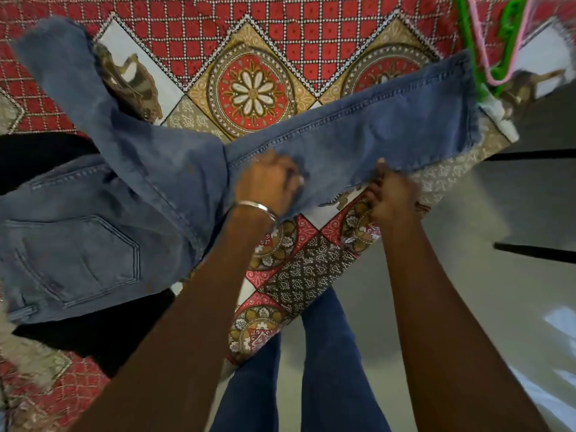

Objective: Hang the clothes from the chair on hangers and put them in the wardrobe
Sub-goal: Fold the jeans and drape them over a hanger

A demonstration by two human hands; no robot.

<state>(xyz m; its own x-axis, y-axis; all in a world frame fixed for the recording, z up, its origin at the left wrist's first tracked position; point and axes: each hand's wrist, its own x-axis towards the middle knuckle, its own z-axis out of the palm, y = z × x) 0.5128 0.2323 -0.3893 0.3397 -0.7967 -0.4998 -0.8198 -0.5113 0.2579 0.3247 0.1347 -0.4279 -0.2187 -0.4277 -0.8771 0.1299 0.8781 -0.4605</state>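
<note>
Lying splayed across the patterned bed [280, 275], the jeans [131, 194] are pinched at one leg's lower edge by both hands [268, 182], so uneven pulling could twist them before the hangers [498, 57] nearby.

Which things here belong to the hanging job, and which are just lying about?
Job: jeans, held at one leg by left hand and right hand; green hanger; pink hanger.
Lying about: patterned bedspread; black cloth under the jeans.
</note>
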